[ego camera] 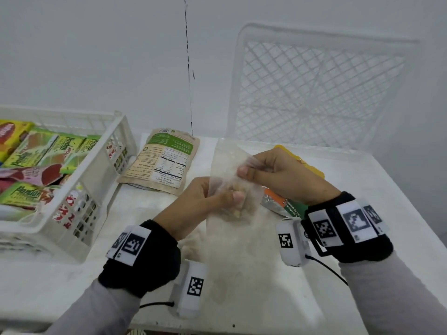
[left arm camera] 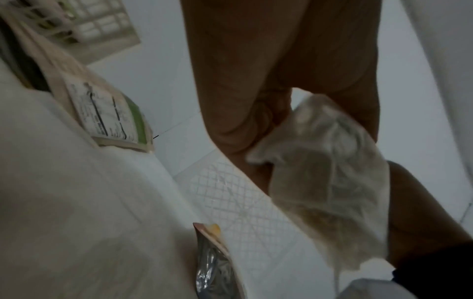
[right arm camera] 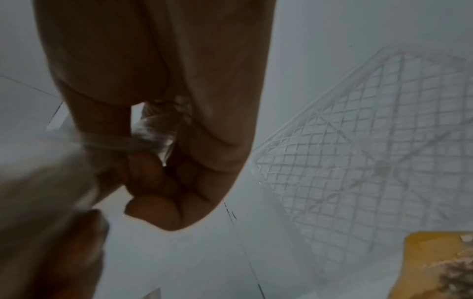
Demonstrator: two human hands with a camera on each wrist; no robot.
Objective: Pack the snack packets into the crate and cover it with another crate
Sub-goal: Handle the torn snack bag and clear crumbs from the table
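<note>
Both hands are busy with one see-through packet point(ego camera: 232, 189), which is held up over the middle of the table point(ego camera: 362, 180). Its top part is pinched by the right hand point(ego camera: 273, 175) between thumb and curled fingers, and its middle, where the pale snack bits sit, is pinched by the left hand point(ego camera: 203, 204). At 9 o'clock from the packet, the crate point(ego camera: 96, 170) is seen, already partly filled with green and red snack packets. At 11 o'clock a brown pouch point(ego camera: 162, 160) is lying flat on the table, and at 3 o'clock a yellow packet point(ego camera: 312, 170) and an orange and green packet point(ego camera: 280, 201) are partly hidden under the right hand. At 1 o'clock a second crate point(ego camera: 314, 88) is leaned against the wall. The thin packet could slip or tear if it is pulled two ways at once, and the bits inside could be crushed if it is squeezed too hard. The crate could be filled too high, so the cover crate might not sit flat. Only in the right wrist view is the crumpled plastic inside the curled fingers point(right arm camera: 153, 182) shown. The full crate is shown clearly only in the head view.
</note>
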